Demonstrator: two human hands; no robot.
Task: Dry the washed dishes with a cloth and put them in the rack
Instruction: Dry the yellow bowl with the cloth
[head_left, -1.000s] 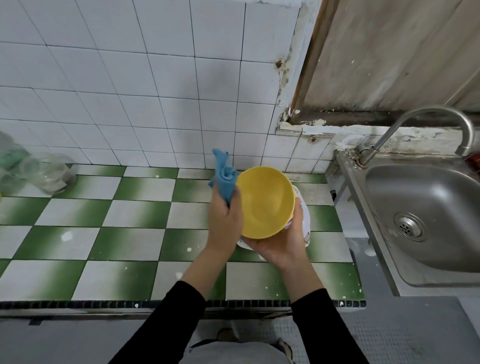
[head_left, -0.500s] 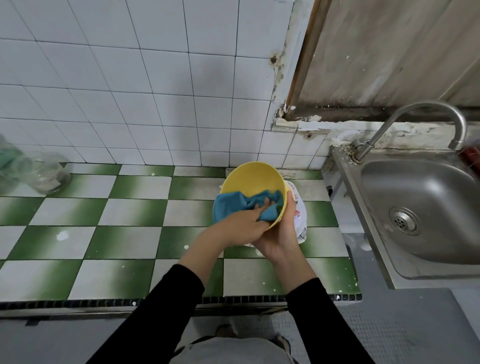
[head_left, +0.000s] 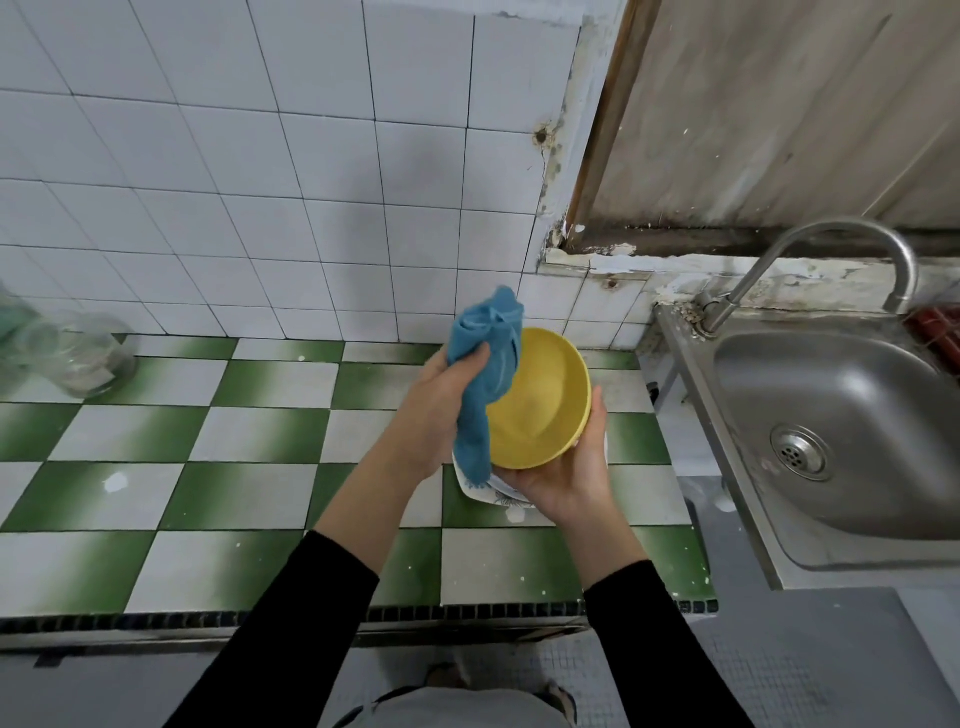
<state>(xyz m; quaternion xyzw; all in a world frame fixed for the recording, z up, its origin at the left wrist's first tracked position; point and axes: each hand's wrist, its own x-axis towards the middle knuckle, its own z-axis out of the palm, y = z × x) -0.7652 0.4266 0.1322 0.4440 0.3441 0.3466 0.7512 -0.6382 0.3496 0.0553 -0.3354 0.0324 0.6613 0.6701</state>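
A yellow bowl (head_left: 540, 402) is tilted with its inside facing me, above the green-and-white tiled counter (head_left: 249, 441). My right hand (head_left: 566, 475) holds the bowl from below, thumb along its right rim. My left hand (head_left: 436, 410) grips a bunched blue cloth (head_left: 485, 364) at the bowl's left rim; the cloth hangs over that edge. Under the bowl, a white patterned plate (head_left: 480, 486) lies on the counter, mostly hidden. No rack is in view.
A steel sink (head_left: 852, 431) with a curved tap (head_left: 810, 260) sits to the right. Clear glass jars (head_left: 78, 358) stand at the counter's far left by the white tiled wall. A red object (head_left: 940, 332) shows at the right edge.
My left hand has pulled the cloth out of the bowl's inside and up to its left rim. The bowl has tilted to show more of its inside.
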